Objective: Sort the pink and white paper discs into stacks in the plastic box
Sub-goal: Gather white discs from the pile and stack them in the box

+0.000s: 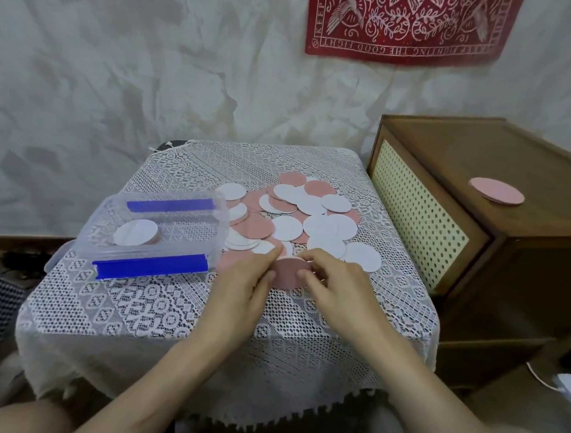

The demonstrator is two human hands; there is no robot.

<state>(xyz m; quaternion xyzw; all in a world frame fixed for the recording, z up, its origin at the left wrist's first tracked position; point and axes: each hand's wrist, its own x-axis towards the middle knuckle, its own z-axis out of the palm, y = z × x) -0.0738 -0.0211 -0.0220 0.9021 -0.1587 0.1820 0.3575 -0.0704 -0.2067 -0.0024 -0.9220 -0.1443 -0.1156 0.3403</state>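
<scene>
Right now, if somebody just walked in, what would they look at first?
Probably the heap of pink and white discs on the table, where the left hand and right hand hold one pink disc. Then the clear plastic box on the left with white discs inside, and the red cloth on the wall.

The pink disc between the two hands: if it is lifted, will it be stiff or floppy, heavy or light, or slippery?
The pink disc looks paper-thin, so probably very light and somewhat bendable. Being flat, it should not roll. The left hand and right hand both pinch its edges, so a single grip may let it slip.
</scene>
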